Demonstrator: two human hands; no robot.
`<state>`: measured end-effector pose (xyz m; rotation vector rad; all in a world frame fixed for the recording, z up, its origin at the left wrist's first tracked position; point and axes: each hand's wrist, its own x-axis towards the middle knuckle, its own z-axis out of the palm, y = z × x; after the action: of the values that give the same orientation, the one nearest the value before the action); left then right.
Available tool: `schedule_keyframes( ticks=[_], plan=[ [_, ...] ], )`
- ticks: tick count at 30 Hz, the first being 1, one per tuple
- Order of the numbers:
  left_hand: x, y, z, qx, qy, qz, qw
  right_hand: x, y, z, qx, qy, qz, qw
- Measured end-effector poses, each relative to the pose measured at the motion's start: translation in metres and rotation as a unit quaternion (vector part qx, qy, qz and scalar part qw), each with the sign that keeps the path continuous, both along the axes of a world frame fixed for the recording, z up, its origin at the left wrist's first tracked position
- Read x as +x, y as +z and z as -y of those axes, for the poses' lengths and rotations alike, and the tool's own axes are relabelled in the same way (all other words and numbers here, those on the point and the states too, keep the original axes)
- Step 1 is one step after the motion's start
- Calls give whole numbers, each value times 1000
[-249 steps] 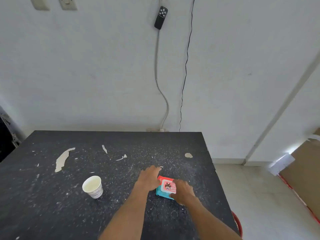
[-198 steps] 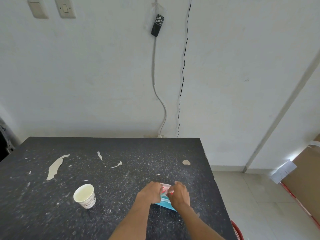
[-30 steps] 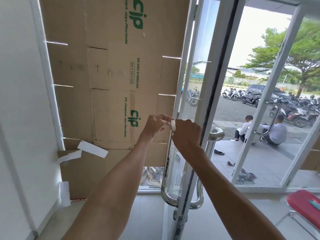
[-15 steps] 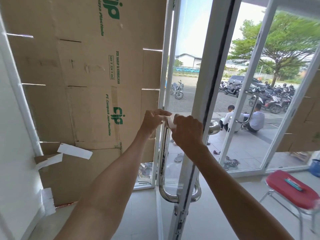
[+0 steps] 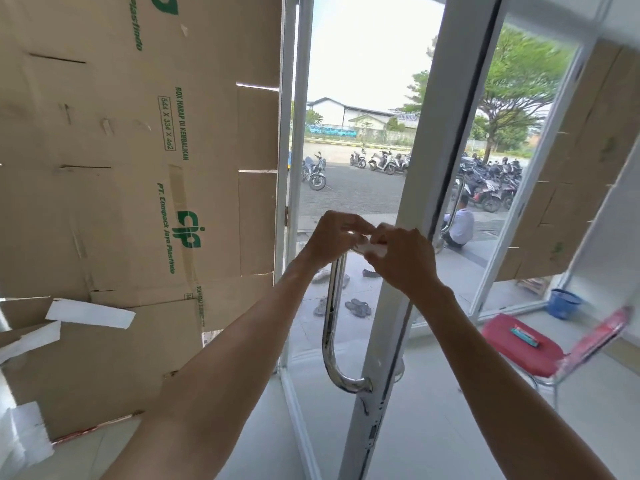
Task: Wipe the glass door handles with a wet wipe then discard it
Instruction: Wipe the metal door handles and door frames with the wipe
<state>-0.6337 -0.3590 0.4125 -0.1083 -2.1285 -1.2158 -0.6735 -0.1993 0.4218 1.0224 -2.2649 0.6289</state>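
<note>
A curved chrome door handle (image 5: 331, 327) runs down the edge of a white-framed glass door (image 5: 408, 188). At its top end my left hand (image 5: 330, 237) and my right hand (image 5: 401, 258) meet, both pinching a small white wet wipe (image 5: 372, 247) between their fingertips. The wipe sits against the top of the handle, which my hands hide there. A second chrome handle (image 5: 453, 209) shows through the glass on the other door leaf.
Flattened cardboard (image 5: 138, 168) covers the window at left. A red chair (image 5: 523, 344) with a small object on its seat stands at right, a blue bucket (image 5: 562, 303) behind it. Outside are parked motorbikes, sandals on the tiles and a seated person.
The view has swung left and closer to the door. Both hands stay together at the handle's top with the wipe, which now shows more between the fingers.
</note>
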Motion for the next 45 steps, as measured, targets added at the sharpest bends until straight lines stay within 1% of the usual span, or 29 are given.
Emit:
schedule_keyframes(
  ticks=[5, 10, 14, 20, 25, 28, 30, 32, 34, 37, 40, 45],
  plan=[
    [-25, -4, -15, -72, 9, -21, 997, -21, -2, -15, 4, -17, 16, 1000],
    [-60, -9, -31, -136, 23, -23, 990, -48, -6, -36, -42, -7, 43, 998],
    [-83, -10, -42, -182, 33, -20, 983, -70, -4, -47, -35, -19, 61, 997],
    [-101, -15, -55, -191, 19, -50, 980, -93, -13, -59, -54, -14, 64, 996],
    [-116, -17, -52, -195, 6, -56, 979, -110, -16, -74, -98, 29, 66, 993],
    [-121, -17, -55, -213, 8, -58, 975, -117, -19, -83, -95, 34, 47, 994],
    [-124, -14, -59, -242, 17, -61, 968, -123, -20, -85, -99, 30, 32, 994],
    [-129, -12, -66, -287, 28, -70, 955, -129, -21, -88, -128, 25, 29, 991],
    [-133, -10, -74, -309, 32, -75, 947, -134, -20, -89, -156, 17, 26, 987],
    [-140, -7, -86, -305, 60, -78, 947, -140, -16, -90, -205, 1, 21, 979],
    [-148, -8, -97, -319, 92, -81, 940, -148, -9, -92, -260, -10, 12, 966],
    [-150, -12, -93, -317, 91, -63, 942, -156, -10, -90, -273, -22, -13, 962]
  ],
)
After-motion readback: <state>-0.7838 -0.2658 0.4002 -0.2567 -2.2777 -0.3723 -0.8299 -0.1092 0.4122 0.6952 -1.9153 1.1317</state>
